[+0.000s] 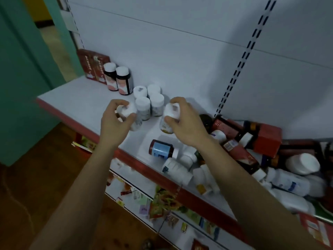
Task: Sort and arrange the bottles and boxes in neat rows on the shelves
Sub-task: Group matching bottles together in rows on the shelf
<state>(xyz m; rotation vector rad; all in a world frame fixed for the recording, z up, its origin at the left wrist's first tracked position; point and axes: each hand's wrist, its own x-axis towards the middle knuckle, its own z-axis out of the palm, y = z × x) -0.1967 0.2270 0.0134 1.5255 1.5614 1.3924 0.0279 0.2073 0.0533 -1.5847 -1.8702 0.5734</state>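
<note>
My left hand (115, 121) grips one white plastic bottle (128, 112); my right hand (183, 121) another (170, 114); a careless set-down could topple the standing white-capped cluster (150, 100).

White shelf (81, 98), red boxes (93, 66), blue-labelled bottle (161, 149)

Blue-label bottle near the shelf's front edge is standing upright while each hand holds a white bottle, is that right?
Not quite. The head view shows the blue-label bottle lying on its side near the front edge of the shelf, not upright. The rest is right: the left hand grips a white bottle, and the right hand grips a second white bottle.
</note>
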